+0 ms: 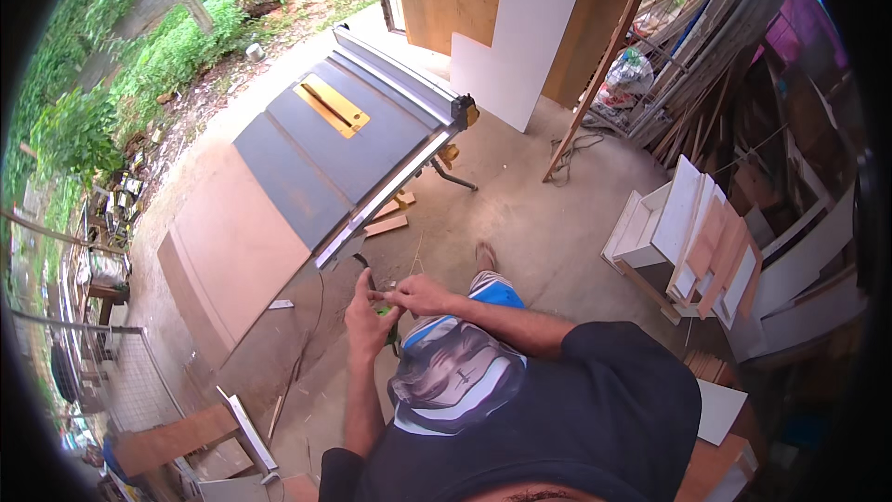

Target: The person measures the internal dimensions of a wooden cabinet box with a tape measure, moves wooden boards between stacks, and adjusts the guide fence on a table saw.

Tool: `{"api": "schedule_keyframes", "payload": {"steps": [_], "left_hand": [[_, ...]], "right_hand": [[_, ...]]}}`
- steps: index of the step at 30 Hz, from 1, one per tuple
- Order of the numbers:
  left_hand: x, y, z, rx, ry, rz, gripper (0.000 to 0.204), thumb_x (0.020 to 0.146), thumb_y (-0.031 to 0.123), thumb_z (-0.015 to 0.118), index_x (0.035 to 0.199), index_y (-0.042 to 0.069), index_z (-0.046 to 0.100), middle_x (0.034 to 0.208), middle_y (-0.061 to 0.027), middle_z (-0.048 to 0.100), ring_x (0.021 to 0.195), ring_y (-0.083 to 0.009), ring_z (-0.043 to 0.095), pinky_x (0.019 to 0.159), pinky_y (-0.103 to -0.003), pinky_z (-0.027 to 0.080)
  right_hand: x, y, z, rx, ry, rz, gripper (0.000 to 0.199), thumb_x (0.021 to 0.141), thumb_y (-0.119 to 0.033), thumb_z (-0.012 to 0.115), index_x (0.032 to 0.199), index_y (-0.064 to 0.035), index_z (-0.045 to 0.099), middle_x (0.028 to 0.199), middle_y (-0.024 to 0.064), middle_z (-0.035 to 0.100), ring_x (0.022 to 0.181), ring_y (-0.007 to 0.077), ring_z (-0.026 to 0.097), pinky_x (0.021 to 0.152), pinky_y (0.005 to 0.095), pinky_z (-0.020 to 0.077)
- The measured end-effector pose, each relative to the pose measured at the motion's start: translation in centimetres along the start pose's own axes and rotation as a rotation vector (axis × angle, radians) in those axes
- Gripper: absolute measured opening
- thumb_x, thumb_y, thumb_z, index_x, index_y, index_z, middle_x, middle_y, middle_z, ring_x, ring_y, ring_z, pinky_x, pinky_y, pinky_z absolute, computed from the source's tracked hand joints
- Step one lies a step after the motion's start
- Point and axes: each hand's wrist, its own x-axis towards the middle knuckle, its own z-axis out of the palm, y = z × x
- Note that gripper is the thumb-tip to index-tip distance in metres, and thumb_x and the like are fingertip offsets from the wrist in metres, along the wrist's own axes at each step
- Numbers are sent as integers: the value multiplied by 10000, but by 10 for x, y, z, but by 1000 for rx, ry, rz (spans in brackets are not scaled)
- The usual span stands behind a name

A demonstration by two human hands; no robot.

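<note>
My left hand (364, 323) is in front of my body beside the near corner of the table saw (325, 144), thumb and fingers raised and curled round a small green and black thing (384, 312). Its kind is mostly hidden by the hand. From the right, my right hand (423, 296) meets it, fingers closed and pressed together against the left hand's fingers. What the right fingers pinch, if anything, does not show. The saw has a dark top with a yellow insert (332, 107) and a metal fence rail along its far side.
A wide brown board (232, 246) extends the saw top to the left. Wood offcuts (387, 225) and a cable (316, 316) lie on the concrete floor. Large panels (536, 28) lean upright ahead. At right stands a white wooden box (641, 223) beside stacked boards (715, 251).
</note>
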Motion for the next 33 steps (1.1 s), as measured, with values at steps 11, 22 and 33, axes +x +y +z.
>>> {"api": "schedule_keyframes", "payload": {"steps": [11,22,33], "left_hand": [[212,34,85,-799,-17,-486,708,840,85,835,1445,-37,490,1062,-130,678,842,-228,727,720,-360,628],[457,150,181,-695,-316,-440,1050,839,161,855,1638,16,190,956,-91,730,857,-156,701,823,-298,559],[486,88,205,-937,-452,-495,1112,860,202,848,1679,176,95,864,-20,681,743,-91,614,674,-248,497]], "right_hand": [[156,107,-433,393,738,-37,338,1060,-355,551,998,-66,713,708,8,659,534,68,548,494,238,447],[372,216,-481,261,152,329,701,1052,-583,418,1322,24,640,1264,279,669,1226,356,625,1064,432,453],[274,134,-502,-57,266,-60,650,1047,-549,477,1469,-59,532,1426,168,588,1264,322,567,1023,435,458]]}}
